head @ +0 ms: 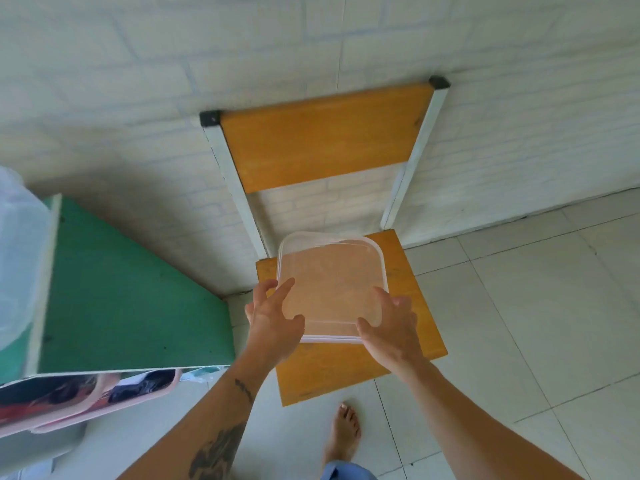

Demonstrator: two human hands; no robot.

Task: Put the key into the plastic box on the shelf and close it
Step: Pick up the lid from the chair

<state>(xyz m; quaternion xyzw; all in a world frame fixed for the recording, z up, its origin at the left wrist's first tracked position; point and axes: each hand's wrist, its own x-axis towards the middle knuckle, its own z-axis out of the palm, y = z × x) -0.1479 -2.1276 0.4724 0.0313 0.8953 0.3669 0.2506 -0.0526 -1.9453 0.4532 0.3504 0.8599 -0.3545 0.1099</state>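
A clear square plastic box [334,278] with its lid on lies on the orange wooden seat of a chair [408,271]. My left hand [273,320] is at the box's near left corner, fingers spread over the lid and thumb on top. Around the near right corner wraps my right hand [391,329], fingers along the right edge and thumb on the near edge. No key is visible; nothing shows through the lid.
A green shelf unit [131,289] stands to the left, with a clear plastic bag [17,254] on it and pink-rimmed items [86,400] below. The chair back [322,136] is against a white brick wall. My bare foot [343,434] is on the tiled floor.
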